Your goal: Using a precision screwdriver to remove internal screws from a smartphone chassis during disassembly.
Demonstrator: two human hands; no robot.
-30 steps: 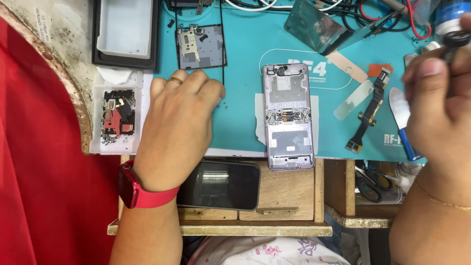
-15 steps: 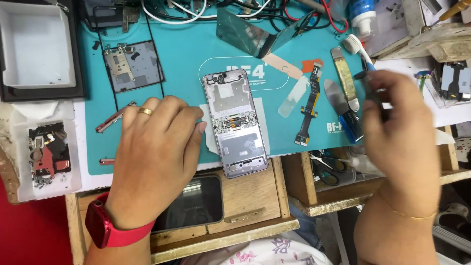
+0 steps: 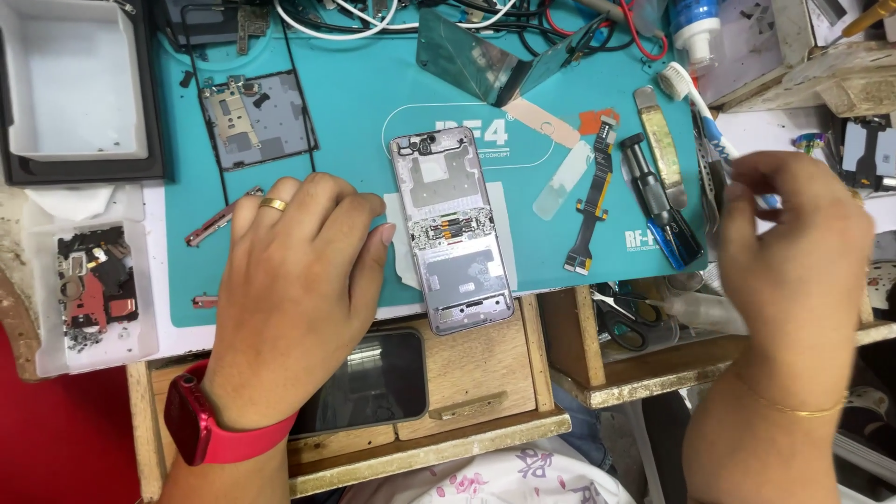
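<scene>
One opened phone lies between two hands.

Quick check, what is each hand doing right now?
Left hand: open, palm down on the teal work mat beside the opened lilac phone, holding nothing.
Right hand: blurred, fingers curled; any grip cannot be told.
</scene>
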